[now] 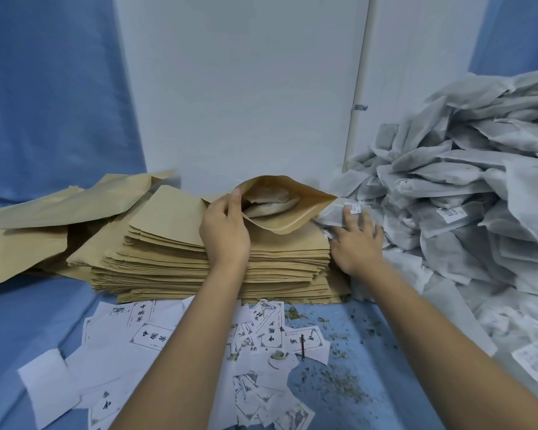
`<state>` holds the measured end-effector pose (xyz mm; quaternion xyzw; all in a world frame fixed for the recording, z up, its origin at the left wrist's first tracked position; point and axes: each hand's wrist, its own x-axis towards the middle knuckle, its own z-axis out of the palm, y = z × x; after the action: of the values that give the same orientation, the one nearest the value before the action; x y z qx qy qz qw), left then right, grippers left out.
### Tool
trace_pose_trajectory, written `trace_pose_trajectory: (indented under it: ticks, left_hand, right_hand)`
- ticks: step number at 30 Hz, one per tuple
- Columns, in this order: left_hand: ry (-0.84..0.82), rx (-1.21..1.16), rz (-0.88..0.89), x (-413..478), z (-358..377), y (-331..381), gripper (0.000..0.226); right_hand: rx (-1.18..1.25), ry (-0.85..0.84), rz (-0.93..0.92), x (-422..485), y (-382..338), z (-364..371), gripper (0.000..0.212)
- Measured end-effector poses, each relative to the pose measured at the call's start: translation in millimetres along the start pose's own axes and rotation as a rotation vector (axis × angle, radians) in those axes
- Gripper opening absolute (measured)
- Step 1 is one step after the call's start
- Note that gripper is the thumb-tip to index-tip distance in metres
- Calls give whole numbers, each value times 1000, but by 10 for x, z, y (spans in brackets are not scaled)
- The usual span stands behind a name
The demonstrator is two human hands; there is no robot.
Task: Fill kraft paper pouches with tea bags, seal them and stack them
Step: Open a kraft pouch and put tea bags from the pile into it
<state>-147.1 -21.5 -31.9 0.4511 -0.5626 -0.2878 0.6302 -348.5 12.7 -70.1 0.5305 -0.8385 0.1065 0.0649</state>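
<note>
An open kraft paper pouch [295, 212] stands on top of a thick stack of flat kraft pouches [168, 259], its mouth wide and facing me. Tea bags [271, 203] lie inside it. My left hand [225, 228] pinches the pouch's left rim between thumb and fingers and holds it open. My right hand [356, 240] is just right of the pouch, at the edge of a big heap of white tea bags [466, 193], its fingers curled round one tea bag [334, 214] with a small label.
White printed labels [149, 335] and tea crumbs [339, 367] litter the blue cloth in front of the stack. Large kraft sheets [59, 212] lie at the left. A white wall panel [246, 88] stands right behind the stack.
</note>
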Motion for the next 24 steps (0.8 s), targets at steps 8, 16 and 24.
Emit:
trace_pose_trajectory:
  ticks: [8, 16, 24]
  left_hand:
    - [10, -6, -44, 57, -14, 9, 35]
    - [-53, 109, 63, 25, -71, 50, 34]
    - [-201, 225, 219, -220, -130, -4, 36]
  right_hand:
    - [337, 775, -67, -264, -29, -150, 23]
    - [1209, 571, 72, -617, -127, -618, 30]
    - [1877, -89, 413, -545, -488, -737, 8]
